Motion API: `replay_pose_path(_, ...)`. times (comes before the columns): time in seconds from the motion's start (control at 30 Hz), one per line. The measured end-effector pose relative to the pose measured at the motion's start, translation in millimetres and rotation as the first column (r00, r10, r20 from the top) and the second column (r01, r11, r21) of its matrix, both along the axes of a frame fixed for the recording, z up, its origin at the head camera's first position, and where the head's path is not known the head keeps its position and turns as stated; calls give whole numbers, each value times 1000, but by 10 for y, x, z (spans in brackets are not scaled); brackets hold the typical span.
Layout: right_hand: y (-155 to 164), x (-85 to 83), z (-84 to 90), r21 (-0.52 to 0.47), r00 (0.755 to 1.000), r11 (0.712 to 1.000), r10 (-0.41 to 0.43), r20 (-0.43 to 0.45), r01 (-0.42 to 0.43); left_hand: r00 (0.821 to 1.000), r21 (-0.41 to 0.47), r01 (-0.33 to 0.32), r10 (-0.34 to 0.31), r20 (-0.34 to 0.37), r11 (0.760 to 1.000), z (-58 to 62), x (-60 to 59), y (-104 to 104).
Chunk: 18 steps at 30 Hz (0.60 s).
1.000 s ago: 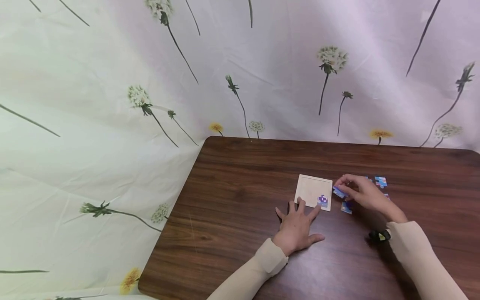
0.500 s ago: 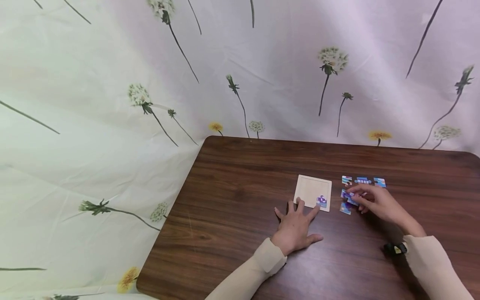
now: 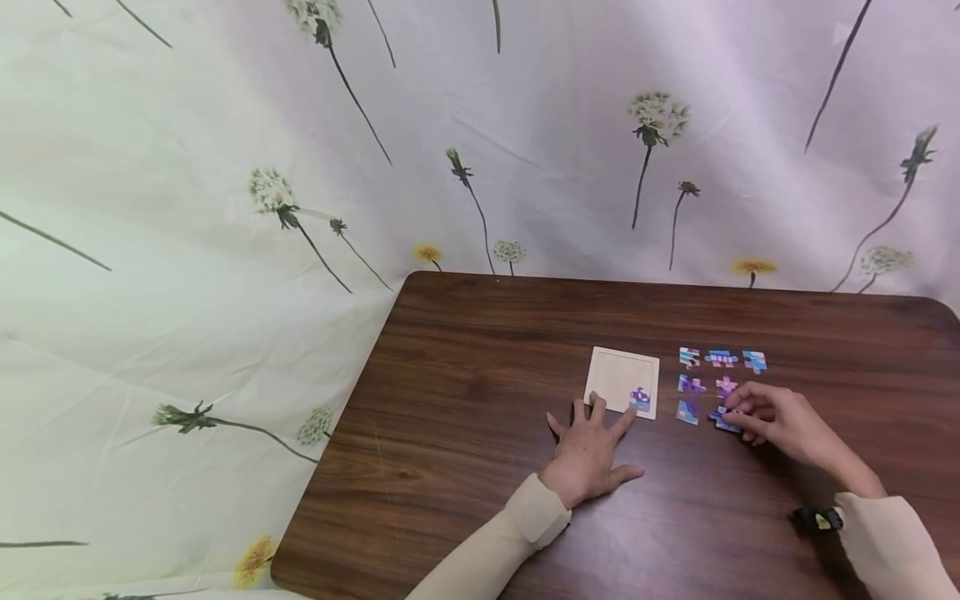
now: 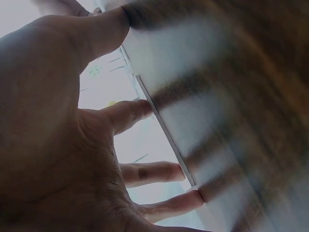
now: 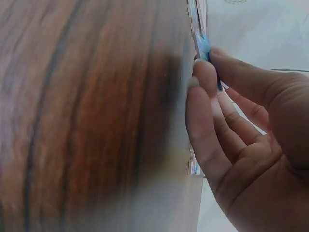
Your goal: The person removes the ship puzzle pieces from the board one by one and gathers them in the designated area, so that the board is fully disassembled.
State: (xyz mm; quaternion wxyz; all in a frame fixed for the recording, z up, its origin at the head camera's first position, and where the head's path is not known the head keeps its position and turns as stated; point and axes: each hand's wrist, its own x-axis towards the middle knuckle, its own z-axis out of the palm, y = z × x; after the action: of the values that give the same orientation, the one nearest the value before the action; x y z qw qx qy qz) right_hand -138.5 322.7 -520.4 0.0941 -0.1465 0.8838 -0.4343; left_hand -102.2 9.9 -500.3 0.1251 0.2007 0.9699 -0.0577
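Note:
A square wooden puzzle tray (image 3: 613, 373) lies on the table with one purple-and-blue jigsaw piece (image 3: 640, 397) in its near right corner. My left hand (image 3: 587, 458) is palm down with spread fingers, its fingertips at the tray's near edge; the left wrist view shows them along the thin rim (image 4: 166, 133). To the right of the tray, my right hand (image 3: 787, 427) pinches a blue jigsaw piece (image 3: 722, 418) between thumb and fingertips, low over the table. In the right wrist view this blue piece (image 5: 203, 46) is seen edge-on between thumb and fingers.
Several loose jigsaw pieces lie in rough rows right of the tray, among them a blue piece (image 3: 755, 361), a pink one (image 3: 726, 385) and a piece at the near left (image 3: 687, 412). Behind the dark wooden table (image 3: 465, 400) hangs a flower-print cloth (image 3: 555, 150).
My right hand has moved right and nearer, carrying the blue jigsaw piece from beside the tray to the near row of loose pieces. My left hand has stayed at the tray.

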Motion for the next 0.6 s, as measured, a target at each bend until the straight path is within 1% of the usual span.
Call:
replay_pose_path(0.27, 28, 1, 4, 64, 1000, 998, -11, -16, 12, 1000, -5, 2, -2, -2, 1000, -19, 3, 4)
replay_pose_path(0.37, 26, -13, 5, 116, 998, 993, -9, -70, 17, 1000, -4, 1, -1, -5, 1000, -23, 5, -1)
replay_pose_path(0.47, 29, -31, -4, 166, 987, 986, -4, -163, 32, 1000, -11, 3, -3, -15, 1000, -22, 0, -3)
replay_pose_path(0.53, 31, -36, -18, 172, 975, 984, -4, -221, 43, 1000, -16, 4, -5, -19, 1000, -21, -1, -4)
replay_pose_path(0.6, 35, -37, -36, 166, 965, 985, -2, -261, 46, 1000, -17, 6, -6, -18, 1000, -21, 4, -5)
